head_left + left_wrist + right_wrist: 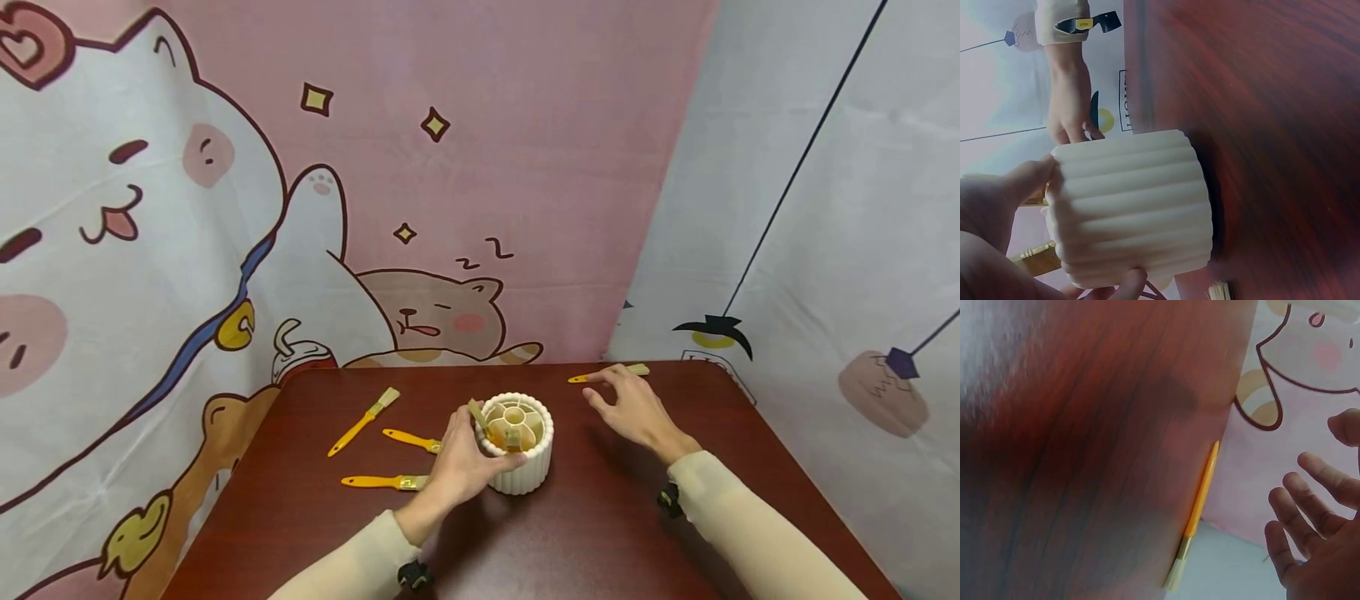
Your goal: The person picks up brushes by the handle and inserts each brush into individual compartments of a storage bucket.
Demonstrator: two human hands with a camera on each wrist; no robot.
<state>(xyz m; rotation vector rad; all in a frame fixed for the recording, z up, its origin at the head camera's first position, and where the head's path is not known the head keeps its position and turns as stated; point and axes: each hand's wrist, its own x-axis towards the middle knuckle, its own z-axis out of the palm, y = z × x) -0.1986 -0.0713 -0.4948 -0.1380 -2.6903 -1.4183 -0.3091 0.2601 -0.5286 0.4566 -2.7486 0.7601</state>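
Note:
My left hand (463, 462) grips a cream, ribbed round brush holder (528, 475) by its left side, the thumb across the front rim. Inside, the holder is split into compartments around a central tube. Two paintbrushes stand in it, one with its bristles (477, 412) leaning out over the left rim. At the table's back right, my right hand (633, 412) hovers with spread, slightly bent fingers over a paintbrush (1200, 500) with a yellow handle and pale bristles. In the head view that hand hides the brush's middle; the right wrist view shows the fingers apart from it.
On the left of the dark red wooden table (555, 542) lie three more yellow-handled paintbrushes: one slanted (364, 423), one (408, 438) behind the left hand, and one (378, 482) nearer the front. A cartoon-printed cloth (555, 167) hangs along the table's back and sides.

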